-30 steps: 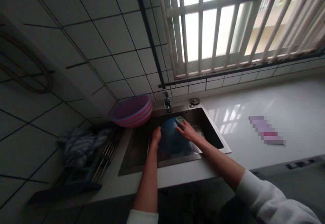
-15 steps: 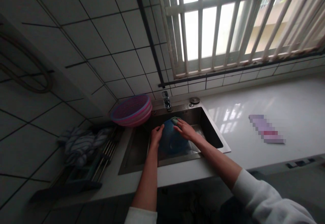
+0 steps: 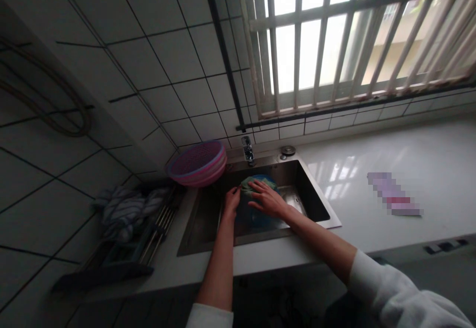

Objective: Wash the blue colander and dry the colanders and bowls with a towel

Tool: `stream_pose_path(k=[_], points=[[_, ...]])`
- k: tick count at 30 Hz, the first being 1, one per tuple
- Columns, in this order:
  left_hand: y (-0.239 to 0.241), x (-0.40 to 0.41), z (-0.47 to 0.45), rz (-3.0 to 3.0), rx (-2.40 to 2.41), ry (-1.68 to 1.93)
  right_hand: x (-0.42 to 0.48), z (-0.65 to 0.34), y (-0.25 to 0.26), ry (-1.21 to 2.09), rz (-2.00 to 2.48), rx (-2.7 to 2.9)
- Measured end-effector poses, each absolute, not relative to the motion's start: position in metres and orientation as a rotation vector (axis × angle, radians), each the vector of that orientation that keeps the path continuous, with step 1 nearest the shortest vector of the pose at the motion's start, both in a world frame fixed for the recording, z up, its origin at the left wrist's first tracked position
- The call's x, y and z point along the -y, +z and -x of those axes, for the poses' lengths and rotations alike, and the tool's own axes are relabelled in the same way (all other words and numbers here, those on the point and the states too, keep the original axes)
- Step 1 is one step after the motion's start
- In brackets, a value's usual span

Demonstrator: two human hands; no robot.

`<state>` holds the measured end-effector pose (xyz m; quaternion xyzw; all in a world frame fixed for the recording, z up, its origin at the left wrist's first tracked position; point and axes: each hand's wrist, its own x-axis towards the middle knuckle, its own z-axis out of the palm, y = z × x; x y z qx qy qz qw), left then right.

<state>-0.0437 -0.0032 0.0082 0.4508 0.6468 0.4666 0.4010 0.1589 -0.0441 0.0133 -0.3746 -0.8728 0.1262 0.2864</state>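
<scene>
Inside the steel sink sits a blue plastic basket, tilted, with part of it behind my hands. My left hand is closed on the basket's left edge. A crumpled green cloth lies against the basket's upper part. Over that cloth, my right hand presses with its fingers stretched, holding it to the basket. The underside of the basket is hidden in the sink.
Stacked pink baskets stand left of the chrome faucet. A round drain plug is behind the sink. Striped cloth lies on a rack at left. A blurred purple packet rests on the white counter.
My right hand and the green cloth have moved left across the basket, closer to my left hand. The basket has turned or tipped somewhat. The view has shifted slightly.
</scene>
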Motion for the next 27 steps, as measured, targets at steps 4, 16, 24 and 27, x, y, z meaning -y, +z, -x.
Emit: stream_pose_path(k=[4,16,24,27], points=[[0.007,0.006,0.038,-0.988,-1.348,1.094,0.022,-0.177,0.005,0.426,1.25,2.074],[0.02,0.002,0.04,-1.585,-1.594,1.331,0.047,-0.162,0.014,0.353,0.95,2.351],[0.025,0.005,0.036,-1.43,-1.936,0.937,0.023,-0.179,0.001,0.512,1.151,2.133],[0.025,0.006,0.034,-1.458,-1.901,0.908,0.011,-0.192,-0.009,0.625,1.352,1.959]])
